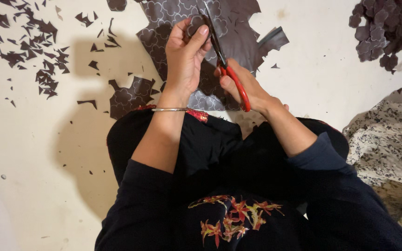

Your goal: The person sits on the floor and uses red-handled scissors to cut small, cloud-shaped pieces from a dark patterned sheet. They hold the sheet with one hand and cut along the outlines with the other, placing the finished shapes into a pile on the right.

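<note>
Pale floor point(303, 69) lies strewn with dark triangular scraps point(29, 42), and a heap of cut flower shapes point(385, 28) sits at the far right. Over a dark patterned sheet point(238, 32) the left hand point(184, 58) pinches a small dark cut piece point(195, 24) between thumb and fingers — closed on it. Just beside it, the right hand point(243, 86) grips red-handled scissors point(226, 65), blades pointing up along the piece.

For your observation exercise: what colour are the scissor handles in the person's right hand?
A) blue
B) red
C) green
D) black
B: the scissors in the right hand have red handles, while the left hand holds a dark cut-out piece.
</note>
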